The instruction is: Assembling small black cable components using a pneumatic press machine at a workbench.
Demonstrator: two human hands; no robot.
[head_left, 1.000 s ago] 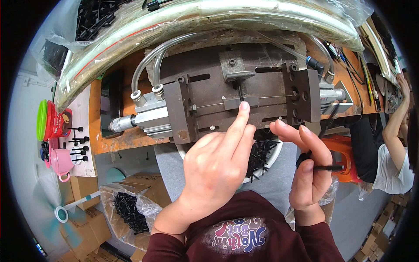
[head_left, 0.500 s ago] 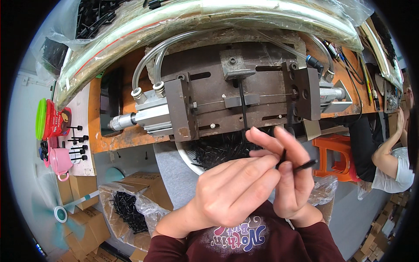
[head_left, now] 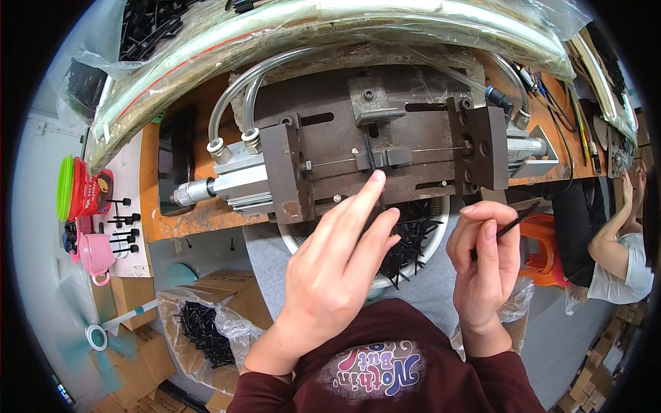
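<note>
At the front edge of the worktop, the left hand is the nearer one — its pointing finger touches a thin black pin that stands in the slot of the dark metal press. That grip is released, fingers spread, holding nothing. The pin runs toward the far edge. The right hand waits lower down, clenched on another black pin that points up and right — above the white bowl of pins.
</note>
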